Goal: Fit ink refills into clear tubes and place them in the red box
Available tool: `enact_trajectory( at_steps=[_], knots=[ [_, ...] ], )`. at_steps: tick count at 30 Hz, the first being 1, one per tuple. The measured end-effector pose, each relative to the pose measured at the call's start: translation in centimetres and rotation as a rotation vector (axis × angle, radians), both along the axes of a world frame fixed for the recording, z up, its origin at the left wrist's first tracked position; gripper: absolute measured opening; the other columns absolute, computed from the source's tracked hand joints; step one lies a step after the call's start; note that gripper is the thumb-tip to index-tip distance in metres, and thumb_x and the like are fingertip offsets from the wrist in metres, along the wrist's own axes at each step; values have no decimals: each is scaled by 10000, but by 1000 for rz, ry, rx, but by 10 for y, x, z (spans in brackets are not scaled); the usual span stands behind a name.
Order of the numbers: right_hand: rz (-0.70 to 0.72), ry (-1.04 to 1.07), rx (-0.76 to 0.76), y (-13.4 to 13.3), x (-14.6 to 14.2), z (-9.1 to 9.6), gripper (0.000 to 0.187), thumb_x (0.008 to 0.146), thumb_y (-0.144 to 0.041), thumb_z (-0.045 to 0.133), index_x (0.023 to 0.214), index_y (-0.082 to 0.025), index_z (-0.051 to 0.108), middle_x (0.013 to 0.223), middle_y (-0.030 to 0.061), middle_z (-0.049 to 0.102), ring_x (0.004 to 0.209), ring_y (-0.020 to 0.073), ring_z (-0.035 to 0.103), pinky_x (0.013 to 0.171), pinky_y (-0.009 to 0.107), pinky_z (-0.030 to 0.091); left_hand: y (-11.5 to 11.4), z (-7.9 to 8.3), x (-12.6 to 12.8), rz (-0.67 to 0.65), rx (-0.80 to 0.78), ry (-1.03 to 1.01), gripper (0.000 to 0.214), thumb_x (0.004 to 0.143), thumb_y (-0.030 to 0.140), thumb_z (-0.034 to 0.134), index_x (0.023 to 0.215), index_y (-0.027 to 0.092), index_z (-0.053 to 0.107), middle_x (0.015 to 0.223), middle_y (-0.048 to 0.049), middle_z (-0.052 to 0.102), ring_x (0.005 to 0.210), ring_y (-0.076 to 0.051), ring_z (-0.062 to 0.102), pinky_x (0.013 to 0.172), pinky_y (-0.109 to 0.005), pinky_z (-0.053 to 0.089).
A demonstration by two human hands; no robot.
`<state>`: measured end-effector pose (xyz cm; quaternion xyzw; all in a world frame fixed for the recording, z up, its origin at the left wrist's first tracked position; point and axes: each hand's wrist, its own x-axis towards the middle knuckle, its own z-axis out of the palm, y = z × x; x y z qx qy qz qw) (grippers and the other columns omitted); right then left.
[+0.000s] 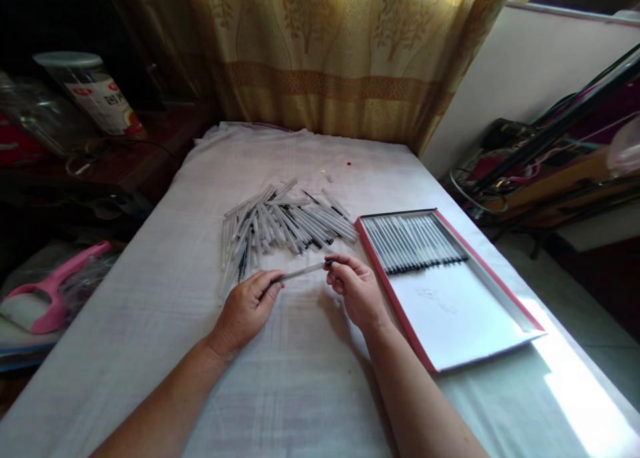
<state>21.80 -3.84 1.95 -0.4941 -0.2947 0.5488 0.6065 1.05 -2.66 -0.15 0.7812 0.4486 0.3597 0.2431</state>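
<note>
A clear pen (304,271) with a black end lies almost level between my two hands, above the white cloth. My left hand (249,306) grips its left end between thumb and fingers. At the black right end, the thumb and fingertips of my right hand (357,290) are pinched shut on it. Just beyond my hands spreads a loose pile of pens (280,221), clear barrels and dark refills crossing each other. To the right, a shallow red-edged box lid (430,311) holds a neat row of pens (413,241), their black ends toward me.
The table has a white cloth (300,391). Small bits, one a red piece (349,164), lie behind the pile. A gold curtain (320,51) hangs at the back. On the left are a pink-handled tool (55,285) and a lidded jar (95,98) on a dark cabinet.
</note>
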Motion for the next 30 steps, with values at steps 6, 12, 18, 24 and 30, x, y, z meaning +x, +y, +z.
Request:
enact_trajectory(
  at_steps=[6, 12, 18, 24, 30],
  knots=[
    [46, -89, 14, -2, 1, -3, 186, 709, -315, 671, 825, -181, 728, 582, -7, 615, 454, 70, 427, 420, 200, 293, 0, 0, -1, 10, 12, 22, 268, 919, 323, 501, 1051, 187, 691, 923, -62, 743, 837, -181, 706, 767, -270, 554],
    [48, -357, 124, -6, 4, 2, 174, 737, -296, 641, 860, -202, 721, 669, 1, 648, 547, 112, 555, 512, 237, 431, 0, 3, -2, -21, 23, 23, 258, 918, 291, 508, 1061, 198, 702, 920, -58, 743, 832, -172, 704, 769, -259, 552],
    [100, -546, 205, -8, 12, -3, 173, 784, -306, 620, 896, -196, 695, 779, 33, 685, 641, 144, 609, 595, 262, 480, 0, 4, -2, -42, 44, 16, 244, 920, 268, 517, 1057, 199, 707, 900, -51, 744, 811, -159, 703, 759, -238, 550],
    [214, -965, 278, -8, 24, 2, 213, 862, -294, 540, 693, -184, 611, 643, 4, 591, 600, 123, 530, 571, 242, 388, 0, 3, -2, -58, 83, 32, 225, 917, 256, 536, 1051, 192, 705, 936, -57, 744, 854, -158, 702, 784, -235, 549],
    [309, -938, 213, -6, 21, 0, 421, 918, -345, 450, 523, -198, 451, 494, -31, 456, 483, 97, 434, 507, 236, 325, 1, 2, -4, -73, 63, 24, 226, 915, 244, 540, 1071, 194, 697, 945, -52, 743, 865, -151, 701, 790, -224, 550]
  ],
)
